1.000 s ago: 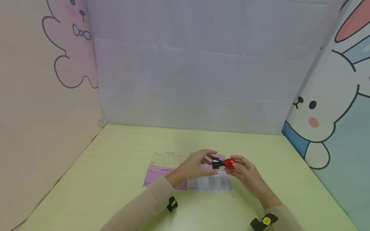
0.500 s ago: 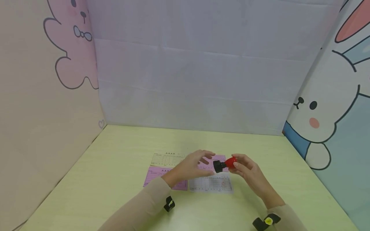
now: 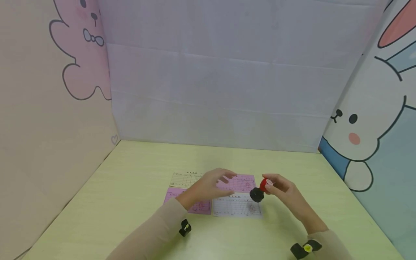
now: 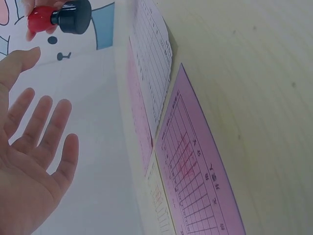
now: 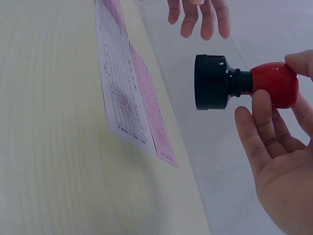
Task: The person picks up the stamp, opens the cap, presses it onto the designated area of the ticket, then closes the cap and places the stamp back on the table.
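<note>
By its red handle, the right hand (image 3: 286, 193) pinches a stamp (image 5: 211, 82) between thumb and fingers. The stamp's wide black base points left in the right wrist view; in the head view it tips down over the white form (image 3: 227, 206). The left hand (image 3: 211, 186) holds nothing, its fingers spread and slightly bent above the forms. Beneath it lies a purple form (image 4: 190, 161), partly covered by the arm in the head view. Behind are a yellow form (image 3: 185, 179) and a pink form (image 3: 240, 183). Reddish marks show on the forms.
The forms lie in two rows on a pale wooden table (image 3: 130, 173). A white sheet (image 3: 214, 90) hangs at the back, and side panels with cartoon animals (image 3: 360, 137) flank the table. Each wrist wears a black strap (image 3: 185, 228).
The hands have drawn apart, the left to the left and the right to the right. The stamp has turned from level to base-down, still held by the right hand.
</note>
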Demonstrator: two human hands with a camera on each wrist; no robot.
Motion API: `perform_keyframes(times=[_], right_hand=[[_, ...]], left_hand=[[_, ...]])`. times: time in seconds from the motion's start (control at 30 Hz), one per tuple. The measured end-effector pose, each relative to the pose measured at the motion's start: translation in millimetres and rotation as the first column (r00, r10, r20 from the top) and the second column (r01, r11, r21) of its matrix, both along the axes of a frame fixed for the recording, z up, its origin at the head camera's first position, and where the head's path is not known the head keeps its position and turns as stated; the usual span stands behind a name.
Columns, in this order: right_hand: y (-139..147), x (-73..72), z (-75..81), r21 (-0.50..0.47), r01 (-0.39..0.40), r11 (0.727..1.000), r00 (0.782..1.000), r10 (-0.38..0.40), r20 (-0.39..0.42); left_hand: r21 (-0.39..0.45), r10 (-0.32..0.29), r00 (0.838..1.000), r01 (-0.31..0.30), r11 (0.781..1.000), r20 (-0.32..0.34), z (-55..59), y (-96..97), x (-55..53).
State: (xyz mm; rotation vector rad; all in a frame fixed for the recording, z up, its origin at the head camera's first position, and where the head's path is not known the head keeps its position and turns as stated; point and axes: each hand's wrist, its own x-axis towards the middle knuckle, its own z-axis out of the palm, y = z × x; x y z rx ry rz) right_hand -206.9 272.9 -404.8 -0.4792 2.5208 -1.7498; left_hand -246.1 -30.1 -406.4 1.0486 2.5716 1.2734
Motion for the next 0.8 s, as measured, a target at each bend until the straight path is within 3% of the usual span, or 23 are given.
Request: perform_keyframes(times=[0.27,0.5,0.8], right_hand=[[11.1,1.3,-1.7,0.107,0.042,0.993,0.999,-0.04,-0.024],[22.5,1.6,-3.5,0.247,0.069,0.967,0.994,-0.046,-0.098],[32.6,2.3,-11.2,0.302,0.083,0.95,0.996,-0.066,-0.067]], left_hand=[[0.011,0.011,1.0,-0.011,1.0,-0.007,-0.4,-14.2,-1.4],[0.024,0.062,0.998,-0.063,0.998,0.028,1.3,-33.8,-2.5],[0.036,0.098,0.995,-0.098,0.995,-0.016,0.9,-59.9,-9.8]])
